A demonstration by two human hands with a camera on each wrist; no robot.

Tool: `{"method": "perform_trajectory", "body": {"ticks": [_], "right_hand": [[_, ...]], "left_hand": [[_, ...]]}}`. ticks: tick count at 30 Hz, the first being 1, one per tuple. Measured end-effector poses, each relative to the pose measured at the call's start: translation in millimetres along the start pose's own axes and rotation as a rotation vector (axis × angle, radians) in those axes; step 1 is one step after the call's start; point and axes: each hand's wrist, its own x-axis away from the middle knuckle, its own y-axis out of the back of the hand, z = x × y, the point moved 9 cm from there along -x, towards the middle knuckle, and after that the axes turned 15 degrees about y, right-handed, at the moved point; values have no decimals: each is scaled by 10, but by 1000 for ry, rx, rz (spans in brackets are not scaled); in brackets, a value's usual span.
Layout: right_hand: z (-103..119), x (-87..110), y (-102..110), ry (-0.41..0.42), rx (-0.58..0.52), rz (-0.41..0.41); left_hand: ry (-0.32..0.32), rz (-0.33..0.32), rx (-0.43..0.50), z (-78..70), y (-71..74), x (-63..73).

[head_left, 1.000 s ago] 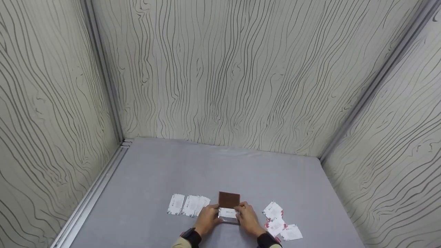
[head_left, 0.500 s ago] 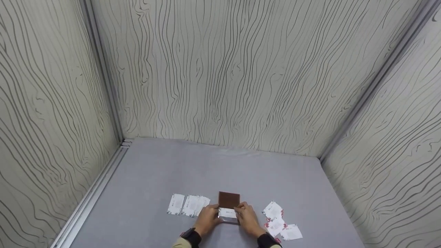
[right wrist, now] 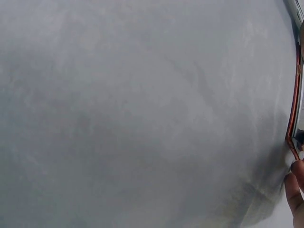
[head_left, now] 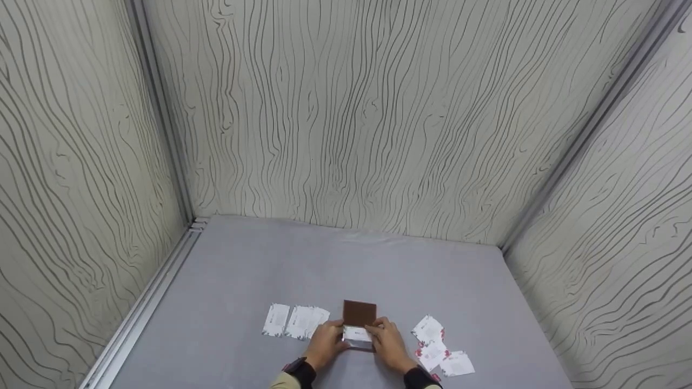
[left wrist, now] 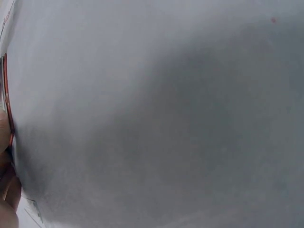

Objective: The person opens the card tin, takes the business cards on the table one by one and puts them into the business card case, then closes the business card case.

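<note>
A brown card holder [head_left: 359, 313] lies unfolded on the table in the head view, its cover laid away from the person. On its near, shiny half is a white printed card [head_left: 355, 333]. My left hand [head_left: 325, 341] grips the holder's left edge, thumb at the near side. At the right edge my right hand [head_left: 390, 342] holds the holder, fingertips over the card's right end. Only the holder's thin brown edge [left wrist: 7, 90] and some fingers show in the left wrist view. Likewise, the right wrist view catches just the brown edge [right wrist: 294, 95] and fingertips.
Left of the hands lie several white cards [head_left: 299, 322] in a row, some overlapping. To the right is a loose group of white cards [head_left: 432, 354], some with red corners. Grey cloth covers the table [head_left: 324, 259]; patterned walls [head_left: 346, 119] enclose it.
My right fingertips have slid very slightly left over the card. The card holder, my left hand and the loose cards stay where they were.
</note>
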Motion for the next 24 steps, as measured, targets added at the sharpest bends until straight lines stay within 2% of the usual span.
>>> {"method": "perform_trajectory", "body": {"ticks": [7, 16, 19, 24], "right_hand": [[-5, -3, -8, -7, -13, 47], [-23, 26, -11, -48, -94, 134], [-14, 36, 39, -50, -119, 127], [2, 63, 162, -23, -101, 85]], "left_hand": [[6, -1, 12, -4, 0, -2], [38, 31, 27, 9, -9, -11], [52, 41, 33, 8, 0, -9], [44, 33, 19, -2, 4, -12]]}}
